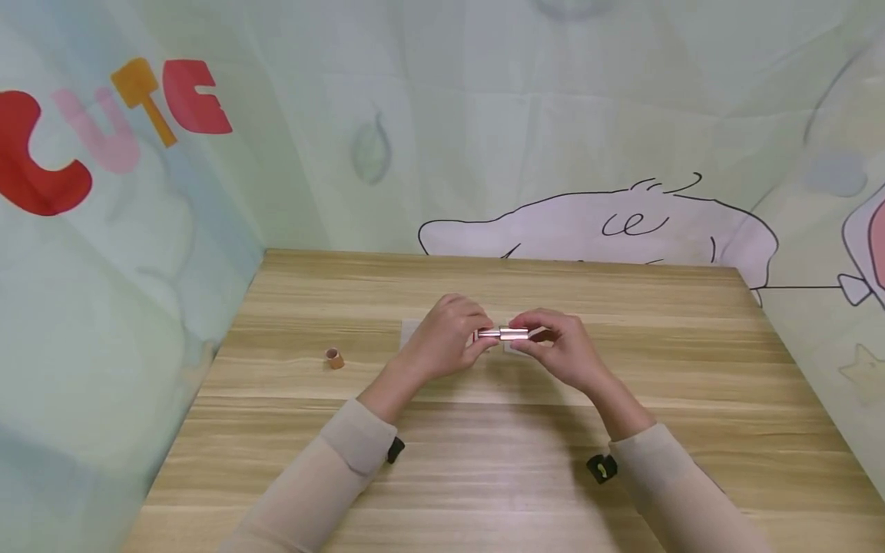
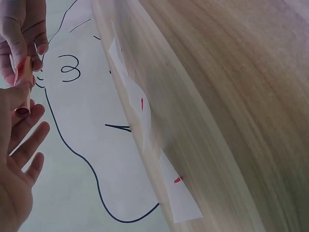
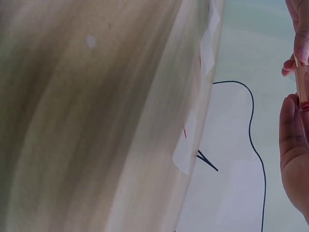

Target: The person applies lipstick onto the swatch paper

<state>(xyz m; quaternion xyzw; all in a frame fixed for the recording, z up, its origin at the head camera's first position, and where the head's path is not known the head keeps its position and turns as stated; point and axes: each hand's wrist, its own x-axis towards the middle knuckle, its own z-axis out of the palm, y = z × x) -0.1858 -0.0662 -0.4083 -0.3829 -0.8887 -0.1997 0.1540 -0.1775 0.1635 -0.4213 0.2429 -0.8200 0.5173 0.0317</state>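
Note:
Both hands hold a shiny rose-gold lipstick tube level between them, above the table. My left hand pinches its narrower left part between thumb and fingers. The right hand grips the wider right part the same way. In the left wrist view, the tube has a round end facing the camera, and some red shows beside the far fingers. The right wrist view catches the tube only at its edge, with red near its lower end. A small copper-coloured cap stands on the table to the left.
White paper pieces with red marks lie on the wood-grain table, partly behind the hands in the head view. A printed cloth with letters and a cartoon animal hangs along the table's back and sides.

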